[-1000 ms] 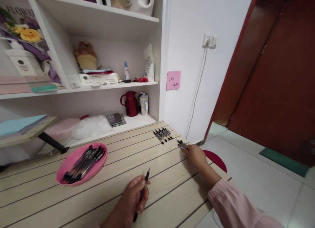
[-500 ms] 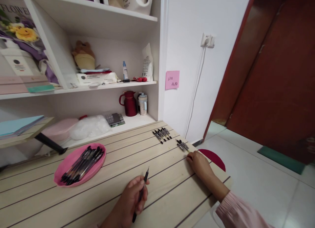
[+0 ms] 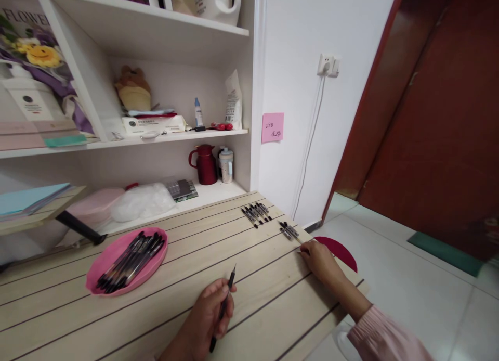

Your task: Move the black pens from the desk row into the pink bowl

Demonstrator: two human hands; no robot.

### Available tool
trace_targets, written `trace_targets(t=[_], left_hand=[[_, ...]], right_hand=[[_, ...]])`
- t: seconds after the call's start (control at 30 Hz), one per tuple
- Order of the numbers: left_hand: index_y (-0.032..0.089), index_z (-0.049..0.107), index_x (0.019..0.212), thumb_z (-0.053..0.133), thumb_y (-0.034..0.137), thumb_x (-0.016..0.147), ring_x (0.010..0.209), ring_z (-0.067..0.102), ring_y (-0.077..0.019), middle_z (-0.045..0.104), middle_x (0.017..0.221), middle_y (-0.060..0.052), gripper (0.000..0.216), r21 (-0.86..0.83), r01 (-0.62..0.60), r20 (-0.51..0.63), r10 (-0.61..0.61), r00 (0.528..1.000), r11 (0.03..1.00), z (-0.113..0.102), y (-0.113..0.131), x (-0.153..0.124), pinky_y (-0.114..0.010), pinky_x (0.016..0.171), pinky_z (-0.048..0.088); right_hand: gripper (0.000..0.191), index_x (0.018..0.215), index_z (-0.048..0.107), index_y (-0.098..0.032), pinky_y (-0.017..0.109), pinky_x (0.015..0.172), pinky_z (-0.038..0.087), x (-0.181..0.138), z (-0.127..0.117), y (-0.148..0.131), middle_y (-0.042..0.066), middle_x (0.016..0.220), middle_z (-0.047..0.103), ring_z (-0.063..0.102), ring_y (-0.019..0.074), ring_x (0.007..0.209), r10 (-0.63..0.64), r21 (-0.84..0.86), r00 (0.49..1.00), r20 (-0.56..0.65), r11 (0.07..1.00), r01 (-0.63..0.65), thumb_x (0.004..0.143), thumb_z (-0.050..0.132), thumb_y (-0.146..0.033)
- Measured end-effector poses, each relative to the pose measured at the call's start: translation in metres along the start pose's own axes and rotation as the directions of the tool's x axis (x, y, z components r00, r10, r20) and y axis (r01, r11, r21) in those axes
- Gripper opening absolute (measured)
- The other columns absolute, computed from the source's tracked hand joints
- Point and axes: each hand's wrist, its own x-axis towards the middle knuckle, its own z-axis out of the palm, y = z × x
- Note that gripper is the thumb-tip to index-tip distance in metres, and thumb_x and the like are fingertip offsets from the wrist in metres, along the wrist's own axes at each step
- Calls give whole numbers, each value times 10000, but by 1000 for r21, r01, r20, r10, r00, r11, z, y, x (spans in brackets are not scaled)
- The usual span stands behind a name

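A black pen with its thin tip bare points up and away from me, and my left hand is closed around its barrel. My right hand rests by the table's right edge with its fingertips pinched together. A small pale tip shows at those fingers; what it belongs to is hidden. Just beyond this hand lies a small group of pens or pen parts, clear with black ends. Farther back and left, several similar short pieces lie side by side in a row.
A pink oval tray at the left holds several black pens. White shelves stand behind the striped wooden table, with a red jug on them. A round dark-red seat sits beyond the right edge.
My right hand has shifted slightly right and away from the small pen group, and a pale tip now shows at its fingers. My left hand and its pen have stayed in place.
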Motion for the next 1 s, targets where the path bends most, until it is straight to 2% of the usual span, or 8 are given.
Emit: trace_targets(t=[0.17,0.5,0.87,0.93,1.0], left_hand=[[168,518,861,447,370,828,297,282,-15,497,543,53,216,17,-12,13,12,1000,1000,0,0,1,-177,317,132],[177,515,855,484,368,806,290,281,-14,496,544,60,199,-5,10,-21,-10,1000,1000,3,2,-1,-172,307,120],[175,528,842,495,354,807,287,288,-17,500,540,57,185,-42,8,-6,-8,1000,999,2,1,-1,-173,303,132],[174,536,828,523,331,798,308,330,-23,508,546,54,160,-81,-2,-22,0,1000,997,3,2,0,-167,308,177],[170,541,792,570,280,774,386,440,-42,542,588,36,115,-166,-34,-41,28,999,985,5,2,0,-164,362,304]], right_hand=[[218,780,666,-158,243,611,340,8,-4,-6,88,811,659,605,185,778,66,-54,998,-17,996,-67,793,451,-192],[195,810,649,-167,259,614,351,25,7,-11,97,857,659,601,194,773,107,-136,994,-15,985,-108,807,463,-227],[210,798,647,-167,251,604,348,21,2,-13,101,860,650,600,188,758,115,-110,992,-44,987,-119,816,447,-229],[212,775,646,-158,245,589,338,14,-2,-16,102,832,648,592,184,745,122,-61,990,-70,990,-127,806,450,-231],[205,736,641,-149,236,573,331,-1,-3,-28,90,772,644,575,172,709,95,51,992,-83,995,-91,787,462,-236]])
